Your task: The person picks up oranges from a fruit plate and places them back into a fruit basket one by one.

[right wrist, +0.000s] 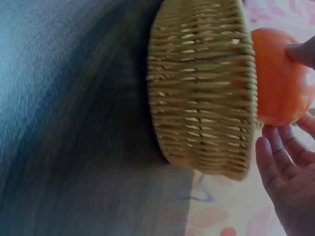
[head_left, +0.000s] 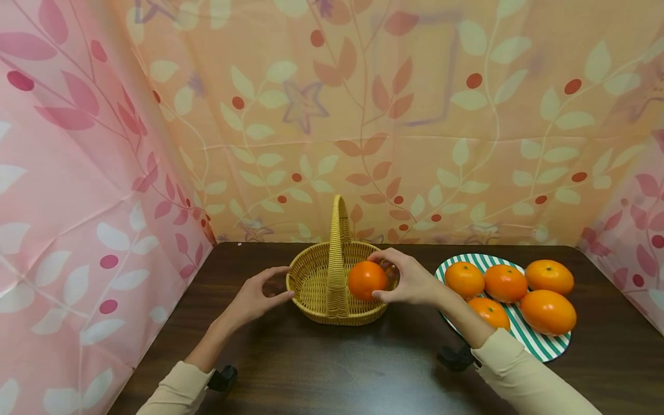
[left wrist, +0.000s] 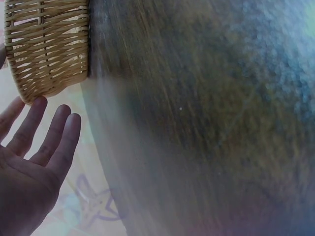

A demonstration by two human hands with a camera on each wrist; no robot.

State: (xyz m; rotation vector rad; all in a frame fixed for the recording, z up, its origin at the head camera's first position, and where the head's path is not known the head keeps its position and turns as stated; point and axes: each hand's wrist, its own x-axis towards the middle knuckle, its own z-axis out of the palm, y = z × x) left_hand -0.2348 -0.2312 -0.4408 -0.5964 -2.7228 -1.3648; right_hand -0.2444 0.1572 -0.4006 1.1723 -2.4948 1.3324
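Observation:
In the head view, a yellow wicker basket [head_left: 311,294] with a tall arched handle stands near the table's back edge. My left hand [head_left: 254,297] is at its left end, the fingers fairly straight and lightly touching the rim; the left wrist view shows fingertips against the wicker [left wrist: 49,49]. At the other end my right hand [head_left: 410,279] holds an orange [head_left: 367,280] between thumb and fingers. That orange is at the basket's right half, partly below rim level in the right wrist view, where the basket wall [right wrist: 202,88] hides its lower part.
On the right lies an oval green-and-white striped plate [head_left: 550,349] with several orange fruits [head_left: 505,283], some round and some longer. The dark wooden table [head_left: 332,369] extends in front of the basket. Patterned cloth [head_left: 363,115] hangs behind and at both sides.

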